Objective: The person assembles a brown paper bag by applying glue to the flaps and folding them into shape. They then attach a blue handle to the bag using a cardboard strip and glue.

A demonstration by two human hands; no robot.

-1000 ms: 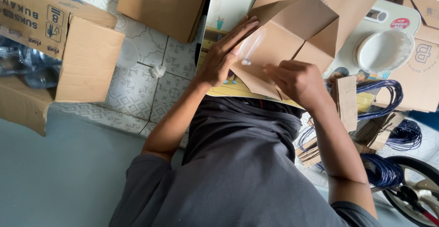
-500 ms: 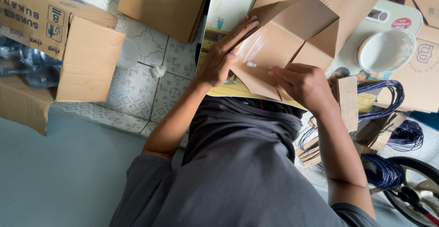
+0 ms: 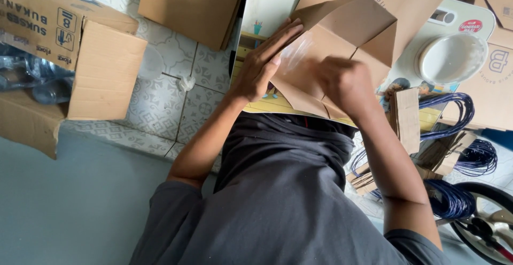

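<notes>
Over the patterned tile floor (image 3: 160, 104), both hands, left (image 3: 262, 67) spread flat, right (image 3: 347, 83) pressing, were creasing the folded brown paper bag (image 3: 342, 24); next probably firmer flattening.

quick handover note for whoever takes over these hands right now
Left hand: flat, fingers spread, pressing on the brown paper bag.
Right hand: knuckles bent, pressing on the bag's folded flaps; its grip cannot be made out.
The bag lies on a colourful board, its end folded into triangular flaps.
Done: flaps creased in.
Left: flaps look not yet flat.
Blue cord bundles and cardboard strips lie to the right.
</notes>
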